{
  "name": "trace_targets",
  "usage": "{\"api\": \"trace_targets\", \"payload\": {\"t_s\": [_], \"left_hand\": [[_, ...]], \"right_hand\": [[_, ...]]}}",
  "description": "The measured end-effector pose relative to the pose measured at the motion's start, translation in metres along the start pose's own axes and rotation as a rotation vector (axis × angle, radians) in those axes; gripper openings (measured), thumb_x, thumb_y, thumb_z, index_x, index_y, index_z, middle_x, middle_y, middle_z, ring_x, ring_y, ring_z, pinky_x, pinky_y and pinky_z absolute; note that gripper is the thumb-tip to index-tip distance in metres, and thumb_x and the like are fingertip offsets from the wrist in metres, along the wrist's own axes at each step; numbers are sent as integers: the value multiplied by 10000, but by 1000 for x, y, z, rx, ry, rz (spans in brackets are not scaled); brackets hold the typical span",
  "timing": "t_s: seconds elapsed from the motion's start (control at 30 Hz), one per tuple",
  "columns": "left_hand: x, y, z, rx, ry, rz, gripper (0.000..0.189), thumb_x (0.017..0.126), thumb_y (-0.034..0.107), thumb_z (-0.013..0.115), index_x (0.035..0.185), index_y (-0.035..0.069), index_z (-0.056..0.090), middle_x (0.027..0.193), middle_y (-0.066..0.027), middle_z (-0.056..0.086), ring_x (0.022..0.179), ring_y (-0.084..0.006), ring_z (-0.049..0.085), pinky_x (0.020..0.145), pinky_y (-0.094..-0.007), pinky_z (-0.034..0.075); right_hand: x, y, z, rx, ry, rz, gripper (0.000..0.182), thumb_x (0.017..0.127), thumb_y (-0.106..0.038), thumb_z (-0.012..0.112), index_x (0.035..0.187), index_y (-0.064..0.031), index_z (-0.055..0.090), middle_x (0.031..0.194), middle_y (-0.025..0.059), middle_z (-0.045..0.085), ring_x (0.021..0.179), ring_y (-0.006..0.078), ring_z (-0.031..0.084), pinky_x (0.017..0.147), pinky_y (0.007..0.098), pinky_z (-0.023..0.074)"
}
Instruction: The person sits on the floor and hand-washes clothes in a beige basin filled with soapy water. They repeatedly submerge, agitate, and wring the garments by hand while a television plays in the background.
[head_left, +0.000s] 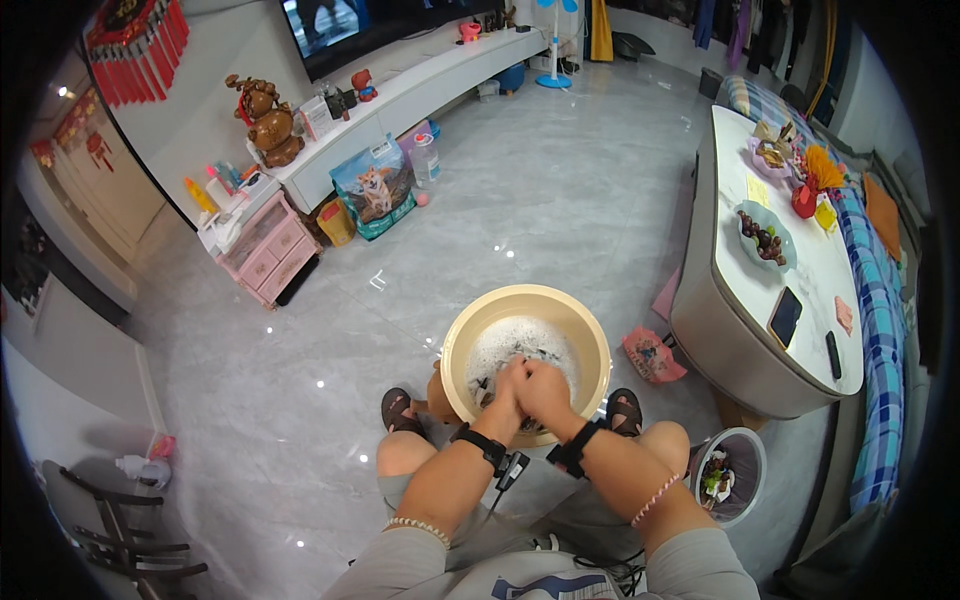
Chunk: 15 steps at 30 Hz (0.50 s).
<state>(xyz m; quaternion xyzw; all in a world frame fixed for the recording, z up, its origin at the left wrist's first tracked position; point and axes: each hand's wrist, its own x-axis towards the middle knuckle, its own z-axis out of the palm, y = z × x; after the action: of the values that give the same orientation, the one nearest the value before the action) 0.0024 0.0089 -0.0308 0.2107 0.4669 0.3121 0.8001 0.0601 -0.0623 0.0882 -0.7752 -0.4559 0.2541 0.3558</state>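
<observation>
A round cream plastic basin (459, 330) stands between my feet, holding foamy water (499, 337) and wet fabric (482, 390) with dark and light parts. My left hand (506, 386) and my right hand (545, 388) are pressed together over the basin's middle, fingers curled in towards each other. Some of the fabric shows just beyond the fingers and below the wrists. The palms are hidden, so whether cloth is gripped between them is not clear. Both wrists wear black straps, and a small black device hangs by the left one.
A brown object (439, 394) touches the basin's left side. On the right are a pink bag (652, 356), a lined waste bin (757, 469) and a white-topped table (750, 300) bearing a fruit bowl and a phone. A pink drawer unit (274, 251) stands at the upper left.
</observation>
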Motion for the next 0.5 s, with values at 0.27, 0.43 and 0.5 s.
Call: {"api": "trace_targets", "payload": {"t_s": [0.27,0.43,0.5], "left_hand": [[20,-9,-32,-212,-223,-151,357,1003,360,499,1094,36,620,1072,-155,680,928,-292,671,853,-447,549],[7,-20,-11,-144,-90,-43,390,995,339,532,1207,18,593,1113,-145,662,947,-292,658,862,-466,536],[-21,-16,26,-53,70,-82,432,995,358,556,1231,-2,582,1126,-137,639,961,-277,634,838,-476,522]], "right_hand": [[7,14,21,-13,41,-51,415,925,-387,564,855,-6,713,849,263,686,818,459,666,746,522,525],[17,31,18,-29,118,-66,388,916,-364,590,816,-7,705,808,252,679,778,457,660,701,507,522],[42,54,4,-6,182,77,346,939,-342,573,887,-18,683,855,257,692,801,457,662,708,506,518]]}}
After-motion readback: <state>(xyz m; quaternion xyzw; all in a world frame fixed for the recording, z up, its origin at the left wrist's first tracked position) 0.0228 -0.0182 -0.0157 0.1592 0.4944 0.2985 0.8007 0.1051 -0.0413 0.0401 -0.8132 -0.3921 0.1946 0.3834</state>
